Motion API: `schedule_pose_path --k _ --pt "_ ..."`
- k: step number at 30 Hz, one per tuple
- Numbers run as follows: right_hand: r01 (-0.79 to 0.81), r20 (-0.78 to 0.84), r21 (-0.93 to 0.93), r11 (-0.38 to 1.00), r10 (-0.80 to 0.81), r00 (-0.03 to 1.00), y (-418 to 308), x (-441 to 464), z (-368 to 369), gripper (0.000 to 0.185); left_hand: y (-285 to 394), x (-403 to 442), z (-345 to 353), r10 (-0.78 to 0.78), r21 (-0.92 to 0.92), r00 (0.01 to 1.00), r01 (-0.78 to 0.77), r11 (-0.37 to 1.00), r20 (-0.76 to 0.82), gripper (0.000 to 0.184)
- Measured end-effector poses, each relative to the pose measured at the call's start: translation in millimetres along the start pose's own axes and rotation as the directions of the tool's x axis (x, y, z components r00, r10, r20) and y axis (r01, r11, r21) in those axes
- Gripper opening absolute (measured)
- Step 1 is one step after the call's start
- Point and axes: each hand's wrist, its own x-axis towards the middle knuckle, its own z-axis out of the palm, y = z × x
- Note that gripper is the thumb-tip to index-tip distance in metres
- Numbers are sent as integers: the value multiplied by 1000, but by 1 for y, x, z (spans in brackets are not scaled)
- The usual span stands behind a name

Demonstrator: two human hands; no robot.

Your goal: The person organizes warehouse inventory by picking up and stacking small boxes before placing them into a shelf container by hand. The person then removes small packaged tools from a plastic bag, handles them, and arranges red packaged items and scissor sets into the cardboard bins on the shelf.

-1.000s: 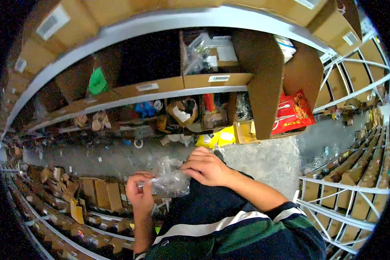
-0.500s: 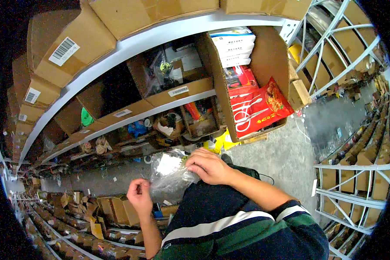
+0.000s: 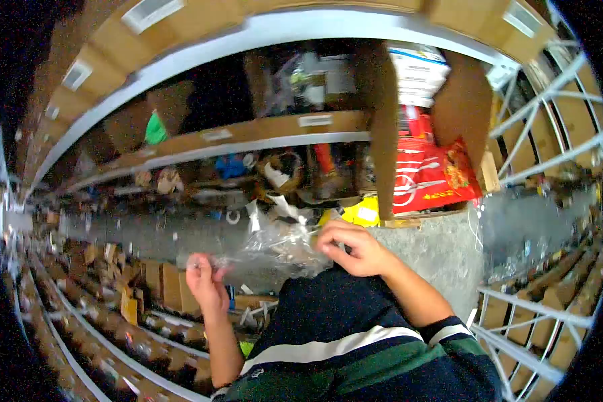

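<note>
A crinkled clear plastic bag (image 3: 281,241) is stretched between my two hands, blurred by motion, with something pale near its top. My left hand (image 3: 208,281) pinches its left end between thumb and fingers. The right end is in my right hand (image 3: 352,248), whose fingers are curled round the plastic. What the bag holds cannot be made out. Just beyond my right hand lies a yellow package (image 3: 363,212) at the shelf's foot.
Ahead, a shelf beam (image 3: 248,144) carries cardboard bins with mixed goods. A large carton (image 3: 382,147) at the right holds a red packet (image 3: 432,175) and white boxes (image 3: 419,74). Metal racks (image 3: 536,301) stand at the right, more shelving at lower left, grey floor (image 3: 442,258) between.
The bag is pulled out wider, and my hands are farther apart, the right one shifted rightward. My left hand has closed on the bag's end. The camera view has swung.
</note>
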Motion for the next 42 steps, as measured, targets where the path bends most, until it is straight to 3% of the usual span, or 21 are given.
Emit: schedule_pose_path --k 2,5,9,13,15,19,21,23,24,27,28,30,31,32,33,34,35,37,39,40,42 --pt "157 184 -173 972 -124 975 -3 1 1 8 7 -2 3 21 -80 1000 -21 997 -5 12" --pt "156 305 -261 952 -72 949 -13 3 2 8 23 -7 15 107 -107 989 -97 990 98 13" --pt "152 268 -423 893 -37 963 -24 6 17 12 23 -11 28 293 -142 912 -262 955 286 13" --pt "77 179 -284 956 -26 983 -16 13 54 16 16 -14 29 280 -261 877 -187 947 391 18" --pt "-132 335 -360 924 260 906 5 19 72 20 17 -19 35 240 -284 892 -133 950 384 16" --pt "-65 425 -558 827 352 834 34 33 109 27 17 -23 37 195 -296 838 -43 954 509 12" --pt "160 321 -447 880 -9 947 59 32 126 32 10 -27 37 200 -158 775 -131 979 599 9" --pt "200 339 -430 881 -48 940 81 32 139 37 13 -32 38 172 -164 778 -90 982 604 7" --pt "28 297 -232 972 44 954 114 23 156 39 21 -33 39 165 -146 735 -90 985 658 6" --pt "-195 139 -48 980 200 970 184 3 196 48 36 -28 25 172 -102 621 -147 984 765 14" --pt "-158 246 -279 947 230 942 173 10 186 51 54 -29 23 194 -9 539 -327 945 820 26" --pt "-452 357 -259 854 519 776 13 72 114 56 65 -25 3 294 -11 394 -582 813 871 59" --pt "-454 341 -253 854 518 785 57 53 116 50 58 -15 -10 516 -140 350 -707 693 782 62" --pt "-455 325 -248 855 516 793 101 35 119 45 58 -10 -22 569 -3 510 -743 669 645 62" --pt "-364 254 -265 893 429 867 32 68 98 42 57 -5 -28 618 138 628 -746 652 473 62" --pt "-375 277 -124 919 395 876 28 68 96 40 51 1 -22 620 134 627 -745 653 472 62" --pt "-383 300 19 924 360 883 24 68 94 38 41 8 -10 508 243 763 -622 744 399 59" --pt "-531 320 326 782 437 840 26 63 100 33 29 12 -7 376 334 876 -467 819 302 57" --pt "-550 344 145 823 479 808 20 57 90 31 20 12 -14 54 543 837 -401 738 544 51" --pt "-552 347 54 832 502 792 21 55 83 31 8 20 -23 156 509 830 -465 724 535 41" --pt "-541 326 -146 828 556 764 26 54 69 31 4 29 -39 -24 472 968 -100 876 250 25"
